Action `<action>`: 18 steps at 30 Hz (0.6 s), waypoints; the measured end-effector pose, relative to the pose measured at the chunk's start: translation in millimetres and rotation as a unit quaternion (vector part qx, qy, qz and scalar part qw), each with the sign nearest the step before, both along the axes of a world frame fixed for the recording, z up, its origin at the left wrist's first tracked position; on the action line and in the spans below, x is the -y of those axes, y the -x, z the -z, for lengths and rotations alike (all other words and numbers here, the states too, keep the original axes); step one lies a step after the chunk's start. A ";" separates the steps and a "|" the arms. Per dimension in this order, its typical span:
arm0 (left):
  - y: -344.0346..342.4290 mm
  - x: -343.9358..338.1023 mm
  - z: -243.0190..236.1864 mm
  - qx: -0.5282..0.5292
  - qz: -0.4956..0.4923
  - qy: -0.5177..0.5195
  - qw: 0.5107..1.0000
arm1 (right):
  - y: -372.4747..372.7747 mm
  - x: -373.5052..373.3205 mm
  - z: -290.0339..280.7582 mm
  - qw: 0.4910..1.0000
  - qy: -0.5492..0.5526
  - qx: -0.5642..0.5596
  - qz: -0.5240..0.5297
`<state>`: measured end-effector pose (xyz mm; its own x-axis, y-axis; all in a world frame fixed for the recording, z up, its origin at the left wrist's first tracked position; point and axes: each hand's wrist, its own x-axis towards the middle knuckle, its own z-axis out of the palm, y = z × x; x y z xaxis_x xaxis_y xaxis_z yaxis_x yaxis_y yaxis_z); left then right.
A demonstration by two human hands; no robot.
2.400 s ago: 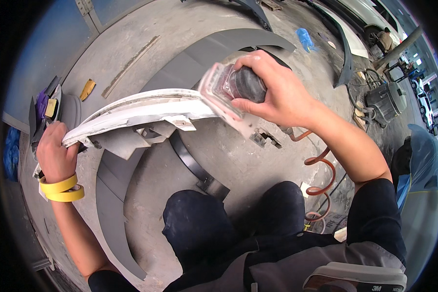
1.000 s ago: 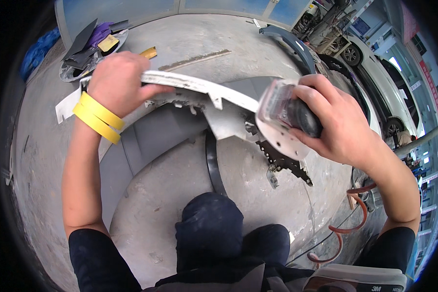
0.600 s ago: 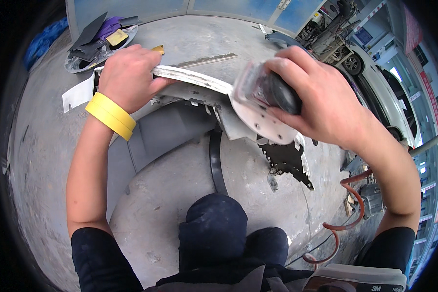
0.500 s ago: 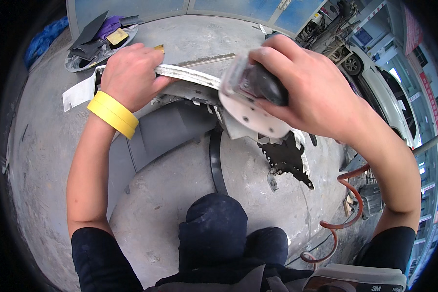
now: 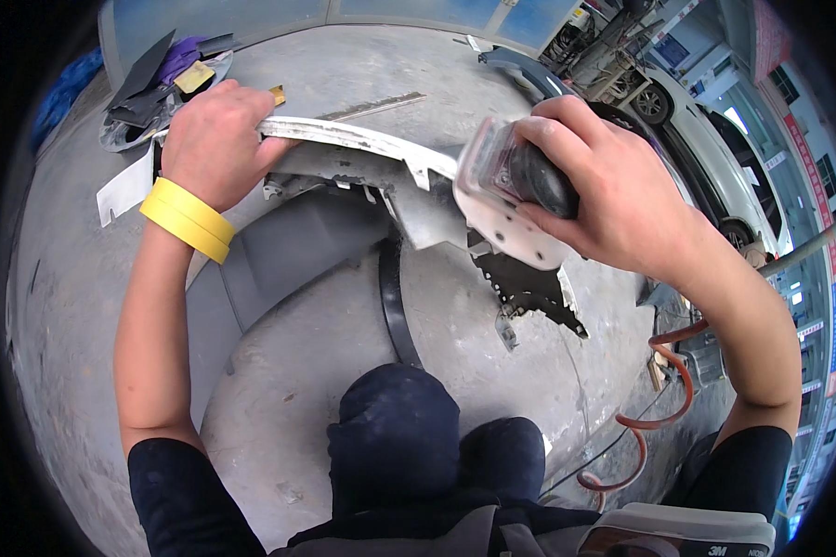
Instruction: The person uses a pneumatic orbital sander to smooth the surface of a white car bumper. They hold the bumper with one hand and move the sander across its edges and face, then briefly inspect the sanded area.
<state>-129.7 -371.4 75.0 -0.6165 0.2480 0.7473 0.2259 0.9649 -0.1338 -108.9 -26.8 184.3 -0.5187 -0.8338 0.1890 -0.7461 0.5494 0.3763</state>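
A car bumper, white along its upper edge and dark grey lower down, stretches across in front of me. My left hand is closed over the white edge, thumb beneath it. A small gold-coloured piece shows by its fingertips. Round my left wrist sits a yellow roll of tape. My right hand is wrapped round the black grip of a sander. The sander's pale, holed pad is tilted at the right end of the visible white edge; contact there cannot be made out.
A coiled orange-brown hose hangs at lower right. At far left a tub holds dark sheets and purple cloth. A white car stands at right, and a dark curved part lies on the far floor. Ragged black plastic hangs below the sander.
My right hand has moved the sander rightward along the bumper, uncovering more white edge and a pointed tab. My left hand keeps its hold. The whole view has shifted slightly.
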 end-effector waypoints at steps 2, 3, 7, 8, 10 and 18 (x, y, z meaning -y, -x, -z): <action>2.6 -1.5 -0.7 -0.012 0.014 0.008 1.000 | -0.7 -5.5 0.5 0.999 0.012 -0.007 -0.031; 4.0 -2.3 -1.3 -0.002 0.009 0.012 1.000 | 1.2 -3.4 1.3 1.000 0.005 -0.005 -0.010; 4.9 -2.9 -1.8 0.010 -0.001 0.019 1.000 | 13.5 21.3 2.8 0.998 0.019 -0.030 -0.059; 5.2 -2.7 -1.8 0.010 -0.003 0.020 1.000 | 18.0 28.8 3.3 0.996 0.032 -0.033 -0.079; 5.4 -2.3 -0.8 0.006 -0.001 0.023 1.000 | 20.1 35.5 2.6 0.998 0.014 -0.035 -0.051; 3.3 -4.5 0.8 -0.002 0.014 0.001 1.000 | 11.9 -8.8 4.5 0.997 0.008 -0.076 -0.006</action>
